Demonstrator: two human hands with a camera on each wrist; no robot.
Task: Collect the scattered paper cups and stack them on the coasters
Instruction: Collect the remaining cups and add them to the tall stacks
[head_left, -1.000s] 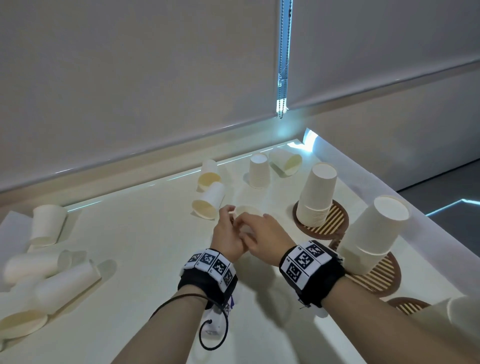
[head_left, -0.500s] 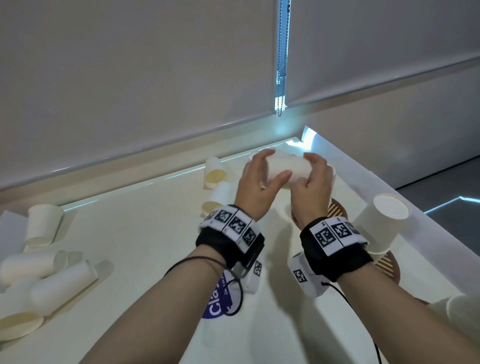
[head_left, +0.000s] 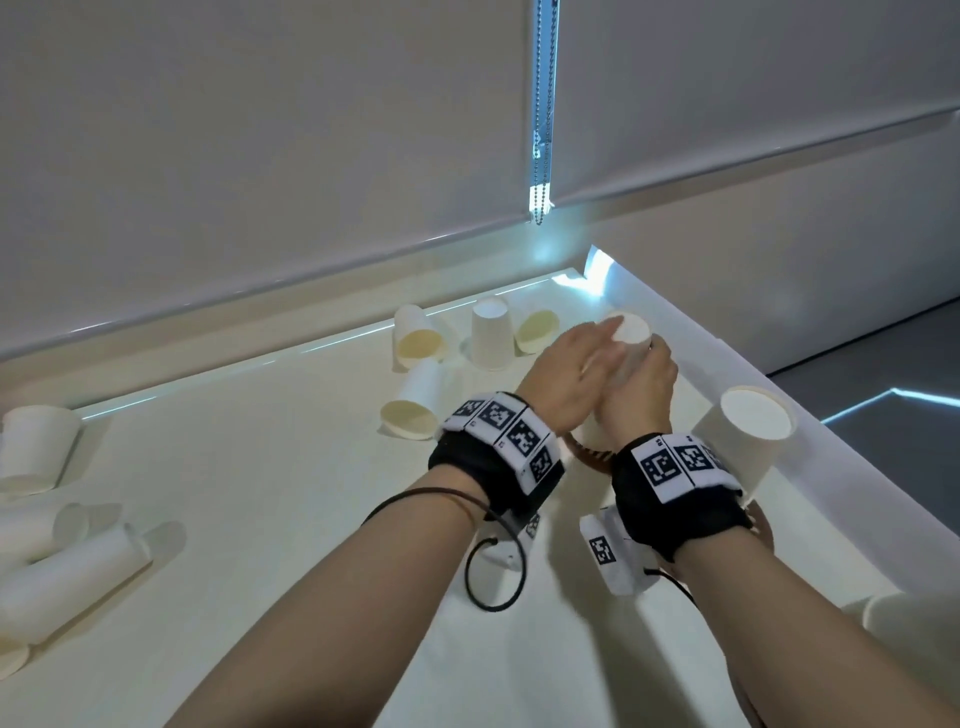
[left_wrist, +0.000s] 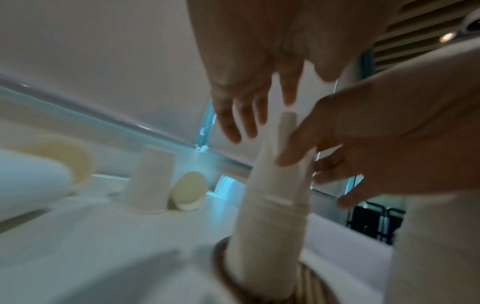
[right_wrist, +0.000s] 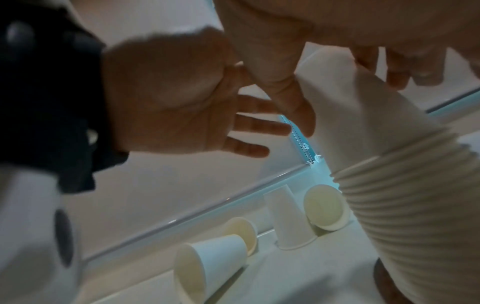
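Since a moment ago we've lowered our cup onto the stack (head_left: 631, 332) on its coaster (head_left: 587, 453). Our right hand (head_left: 636, 395) grips the stack; our left hand (head_left: 563, 379) rests flat-fingered on top.

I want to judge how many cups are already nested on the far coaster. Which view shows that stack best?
The right wrist view: the stack fills the frame's right side, its nested rims showing as distinct ridges. The left wrist view shows the stack blurred, standing on the coaster. In the head view both hands hide most of it.
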